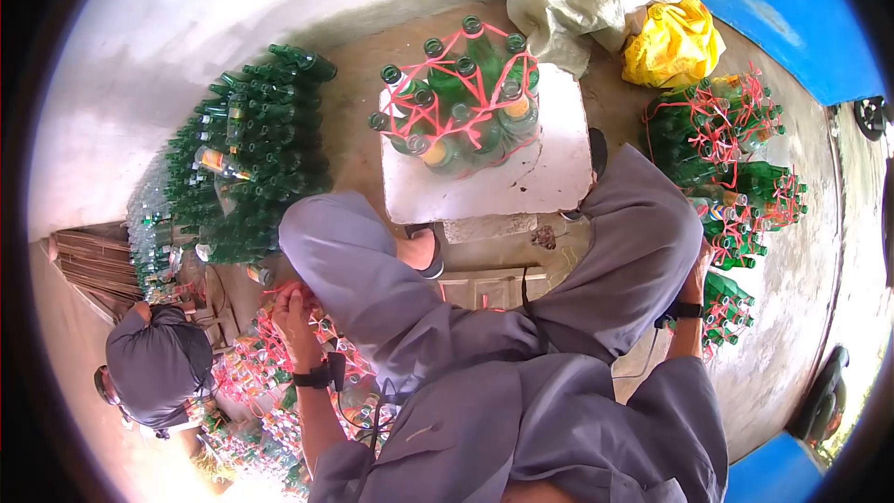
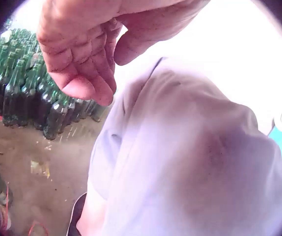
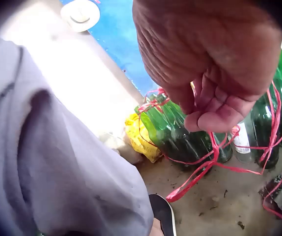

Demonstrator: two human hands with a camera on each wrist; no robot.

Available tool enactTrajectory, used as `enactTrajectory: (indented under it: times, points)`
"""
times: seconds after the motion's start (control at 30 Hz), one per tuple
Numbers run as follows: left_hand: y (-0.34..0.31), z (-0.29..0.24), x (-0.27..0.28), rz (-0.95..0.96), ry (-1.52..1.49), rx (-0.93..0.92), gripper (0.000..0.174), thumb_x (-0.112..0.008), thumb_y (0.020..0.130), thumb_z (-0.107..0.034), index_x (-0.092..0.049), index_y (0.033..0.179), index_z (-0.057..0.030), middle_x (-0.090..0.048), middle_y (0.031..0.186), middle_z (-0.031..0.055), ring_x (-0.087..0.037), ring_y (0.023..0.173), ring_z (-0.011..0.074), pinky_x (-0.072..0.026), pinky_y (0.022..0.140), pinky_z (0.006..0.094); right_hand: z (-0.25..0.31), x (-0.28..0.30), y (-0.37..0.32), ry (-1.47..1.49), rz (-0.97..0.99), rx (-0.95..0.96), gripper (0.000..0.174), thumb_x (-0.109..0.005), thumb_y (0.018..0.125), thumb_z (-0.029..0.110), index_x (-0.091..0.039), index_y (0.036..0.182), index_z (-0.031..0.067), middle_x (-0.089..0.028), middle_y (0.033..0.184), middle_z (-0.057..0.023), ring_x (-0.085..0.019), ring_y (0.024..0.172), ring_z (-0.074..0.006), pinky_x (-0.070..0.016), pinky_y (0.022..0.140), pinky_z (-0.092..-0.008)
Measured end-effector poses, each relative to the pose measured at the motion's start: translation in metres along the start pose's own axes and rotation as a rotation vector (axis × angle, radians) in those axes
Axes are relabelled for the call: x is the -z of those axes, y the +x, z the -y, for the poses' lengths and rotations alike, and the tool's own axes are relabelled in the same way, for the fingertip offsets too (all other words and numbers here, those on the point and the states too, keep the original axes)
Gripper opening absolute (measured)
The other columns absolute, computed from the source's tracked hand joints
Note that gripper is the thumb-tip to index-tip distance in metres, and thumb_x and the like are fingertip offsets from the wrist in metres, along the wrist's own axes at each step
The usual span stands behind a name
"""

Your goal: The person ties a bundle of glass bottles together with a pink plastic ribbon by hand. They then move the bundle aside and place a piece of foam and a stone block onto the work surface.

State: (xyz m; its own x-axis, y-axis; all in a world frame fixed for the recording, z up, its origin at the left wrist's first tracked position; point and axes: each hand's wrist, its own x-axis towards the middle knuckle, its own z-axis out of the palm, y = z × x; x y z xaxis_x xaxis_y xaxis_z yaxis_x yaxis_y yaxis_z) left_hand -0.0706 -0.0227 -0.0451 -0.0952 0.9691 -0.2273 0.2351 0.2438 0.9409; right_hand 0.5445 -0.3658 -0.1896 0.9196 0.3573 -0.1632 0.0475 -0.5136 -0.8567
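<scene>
The right hand (image 3: 215, 59) looms with curled fingers beside red twine (image 3: 216, 156); whether they grip it, I cannot tell. The left hand's (image 2: 89, 42) fingers hang loose, empty. Bound bottles (image 1: 480, 54) stand upper centre on the surface (image 1: 447, 194); gathering several strands should keep a bundle level.

No text, brand, number or sign readable, with print too small or blurred to make out on a bottle's (image 3: 245, 156) white label (image 3: 242, 141) and on other bottles' (image 1: 518, 123) yellow labels (image 1: 516, 108).
</scene>
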Motion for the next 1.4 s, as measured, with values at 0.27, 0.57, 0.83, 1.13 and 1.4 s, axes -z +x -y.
enactTrajectory:
  times: [0.27,0.57,0.83,1.13,1.4]
  points:
    - [-0.027,-0.074,-0.042,-0.011,0.260,-0.333,0.018,-0.057,0.102,-0.011,-0.067,0.110,0.0015,-0.070,0.100,0.0078,-0.066,0.088,0.0132,-0.0513,0.081,0.0266,0.071,0.015,-0.017,-0.038,-0.113,-0.014,0.029,-0.066,0.093,0.020,-0.074,0.102,-0.0060,-0.069,0.075,-0.0026,-0.056,0.062,-0.0064,-0.0440,0.056,-0.0235]
    - [-0.041,-0.093,-0.089,0.406,0.373,-0.446,0.011,-0.062,0.097,-0.001,-0.068,0.106,0.0017,-0.072,0.091,0.0102,-0.069,0.084,0.0162,-0.0537,0.077,0.0285,0.175,0.047,-0.018,0.210,-0.220,0.134,0.024,-0.065,0.099,0.021,-0.072,0.107,-0.0007,-0.068,0.080,-0.0013,-0.048,0.058,-0.0023,-0.0357,0.049,-0.0188]
    - [-0.065,-0.098,-0.136,0.674,0.331,-0.651,0.009,-0.065,0.092,0.000,-0.068,0.100,-0.0001,-0.071,0.086,0.0123,-0.070,0.075,0.0245,-0.0543,0.069,0.0329,0.273,0.018,-0.076,-0.314,-0.024,0.677,0.019,-0.067,0.096,0.006,-0.074,0.113,0.0029,-0.072,0.087,-0.0045,-0.061,0.072,-0.0087,-0.0481,0.063,-0.0253]
    - [-0.092,-0.113,-0.192,0.991,0.196,-0.852,0.021,-0.070,0.087,-0.006,-0.066,0.107,-0.0034,-0.069,0.096,0.0139,-0.067,0.081,0.0341,-0.0537,0.072,0.0412,0.313,-0.046,-0.105,-0.618,0.196,1.029,0.011,-0.070,0.087,0.011,-0.070,0.098,0.0107,-0.059,0.071,-0.0077,-0.062,0.060,-0.0290,-0.0462,0.051,-0.0399]
    - [-0.094,-0.107,-0.190,0.921,0.129,-0.720,0.040,-0.068,0.088,0.002,-0.059,0.126,-0.0004,-0.062,0.125,0.0184,-0.071,0.078,0.0227,-0.0582,0.070,0.0316,0.316,-0.035,-0.113,-0.699,0.241,0.931,0.006,-0.065,0.090,0.011,-0.068,0.095,0.0115,-0.056,0.069,-0.0068,-0.062,0.063,-0.0277,-0.0457,0.052,-0.0392]
